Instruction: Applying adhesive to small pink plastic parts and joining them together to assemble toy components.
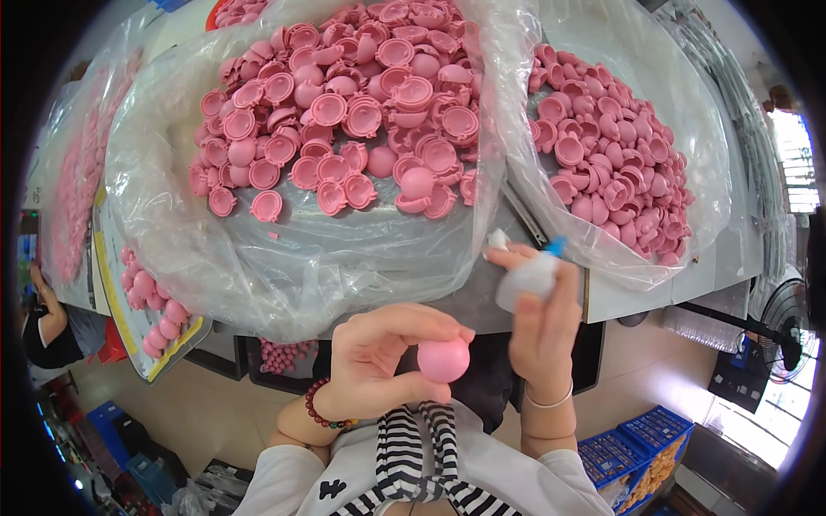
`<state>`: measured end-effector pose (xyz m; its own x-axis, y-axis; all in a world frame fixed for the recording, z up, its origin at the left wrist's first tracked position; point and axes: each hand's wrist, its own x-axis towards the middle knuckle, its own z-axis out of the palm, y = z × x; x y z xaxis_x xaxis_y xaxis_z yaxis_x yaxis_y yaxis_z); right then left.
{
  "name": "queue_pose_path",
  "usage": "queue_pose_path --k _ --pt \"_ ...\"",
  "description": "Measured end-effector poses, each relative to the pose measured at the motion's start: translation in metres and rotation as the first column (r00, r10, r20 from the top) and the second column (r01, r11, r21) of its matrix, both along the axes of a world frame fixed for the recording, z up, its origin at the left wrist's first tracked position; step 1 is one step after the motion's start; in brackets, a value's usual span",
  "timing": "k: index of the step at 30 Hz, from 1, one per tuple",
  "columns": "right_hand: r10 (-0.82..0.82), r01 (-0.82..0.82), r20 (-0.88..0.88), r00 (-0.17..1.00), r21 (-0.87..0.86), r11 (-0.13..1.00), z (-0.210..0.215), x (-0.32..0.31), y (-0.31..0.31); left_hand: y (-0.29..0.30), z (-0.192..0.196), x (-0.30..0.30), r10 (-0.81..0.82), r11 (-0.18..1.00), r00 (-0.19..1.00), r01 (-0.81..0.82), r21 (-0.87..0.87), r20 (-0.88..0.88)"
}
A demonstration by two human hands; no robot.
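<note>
Between thumb and fingers, my left hand [368, 357] grips a smooth pink ball [444, 360] in front of my chest. My right hand [547, 331], a little blurred, is closed around a small whitish squeeze bottle [527, 282] with a blue tip [555, 248]. A bit of white material [497, 240] shows by its fingertips; what it is I cannot make out. Beyond my hands, many pink half shells [363, 116] lie loose in a clear plastic sheet [292, 292]. To the right, a second clear bag [641, 277] holds a heap of smaller-looking pink pieces [611, 155].
At the left, a yellow-edged tray [129, 331] holds pink balls [155, 301]. A bin with small pink pieces [284, 354] sits below the table edge. Blue crates [632, 447] and a black fan [783, 322] stand at the right. Another person's arm [50, 310] shows at the far left.
</note>
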<state>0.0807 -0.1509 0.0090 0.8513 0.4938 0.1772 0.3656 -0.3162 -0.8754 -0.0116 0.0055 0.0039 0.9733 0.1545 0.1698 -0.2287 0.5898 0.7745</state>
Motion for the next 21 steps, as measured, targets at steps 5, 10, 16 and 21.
queue_pose_path --k 5,10,16,21 --pt "0.11 0.071 -0.276 0.955 0.572 0.817 0.008 -0.028 -0.012 -0.006 0.0 0.003 0.212 0.944 0.976 -0.217 0.248 0.048" --pt "0.227 -0.051 -0.234 0.945 0.582 0.812 0.006 -0.044 0.0 -0.009 -0.001 0.006 0.364 0.677 0.914 -0.393 0.622 0.182" --pt "0.274 -0.149 -0.241 0.931 0.434 0.889 0.014 -0.047 0.002 -0.006 0.002 0.014 0.374 0.391 0.893 -0.396 0.831 0.25" --pt "0.067 -0.055 -0.013 0.998 0.427 0.903 0.005 -0.035 0.011 0.0 0.004 0.007 0.373 0.508 0.912 -0.357 0.784 0.174"
